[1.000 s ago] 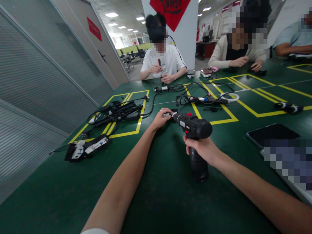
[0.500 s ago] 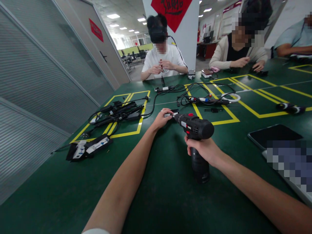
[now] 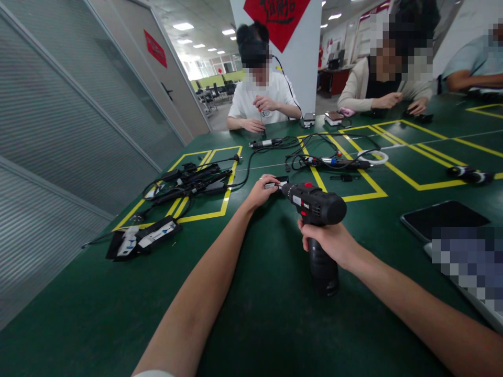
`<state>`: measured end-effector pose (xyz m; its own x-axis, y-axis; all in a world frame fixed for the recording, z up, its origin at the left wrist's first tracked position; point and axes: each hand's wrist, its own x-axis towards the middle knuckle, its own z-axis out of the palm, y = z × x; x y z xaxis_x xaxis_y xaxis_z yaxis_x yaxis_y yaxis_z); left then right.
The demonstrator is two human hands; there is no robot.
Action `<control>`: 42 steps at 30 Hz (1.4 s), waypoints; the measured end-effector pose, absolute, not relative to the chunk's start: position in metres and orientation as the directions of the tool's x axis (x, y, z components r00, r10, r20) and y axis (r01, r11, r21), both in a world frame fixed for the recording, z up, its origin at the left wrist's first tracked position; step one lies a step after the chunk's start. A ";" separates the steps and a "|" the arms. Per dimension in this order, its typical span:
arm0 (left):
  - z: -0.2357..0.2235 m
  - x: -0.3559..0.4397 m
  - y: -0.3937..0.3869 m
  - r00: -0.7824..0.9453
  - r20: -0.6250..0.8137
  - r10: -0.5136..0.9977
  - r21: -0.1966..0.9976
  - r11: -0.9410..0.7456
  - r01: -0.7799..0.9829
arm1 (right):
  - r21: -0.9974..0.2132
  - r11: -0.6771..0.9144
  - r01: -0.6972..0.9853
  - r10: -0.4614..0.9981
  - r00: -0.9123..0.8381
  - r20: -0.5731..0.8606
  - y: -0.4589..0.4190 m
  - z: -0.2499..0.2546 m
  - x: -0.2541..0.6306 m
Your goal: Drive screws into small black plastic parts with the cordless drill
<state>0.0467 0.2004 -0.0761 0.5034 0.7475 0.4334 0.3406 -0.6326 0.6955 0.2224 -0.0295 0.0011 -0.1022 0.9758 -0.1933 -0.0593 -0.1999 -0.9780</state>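
A black cordless drill [image 3: 314, 204] with red buttons is gripped by its handle in my right hand [image 3: 326, 238]. Its chuck points away from me and its bit reaches a small black and white part [image 3: 282, 181] on the table. My left hand [image 3: 262, 191] has its fingers closed on that part at its left end, pressing it against the table. The drill's body and my fingers hide some of the part, so its exact kind does not show.
On the green table [image 3: 251, 314] lie tangled black cables [image 3: 196, 180] and an open black case [image 3: 157, 235] at left. Behind the drill are a cabled tool [image 3: 334, 162] and a white ring [image 3: 379, 157]. A tablet [image 3: 444, 217] lies at right. Across the table, people work with small parts.
My hands and the drill have hardly moved. Across the table, the person in the white shirt has lowered one hand to the tabletop, with the other hand raised over it.
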 end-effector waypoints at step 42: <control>-0.079 0.047 0.202 0.501 0.433 0.749 0.698 -0.631 0.339 | -0.975 -0.214 -0.055 0.974 -0.090 -0.208 -0.030 0.005 0.220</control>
<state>0.0466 0.2024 -0.0786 0.5014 0.7491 0.4330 0.3390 -0.6305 0.6982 0.2196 -0.0299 0.0050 -0.0898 0.9740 -0.2082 -0.0549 -0.2136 -0.9754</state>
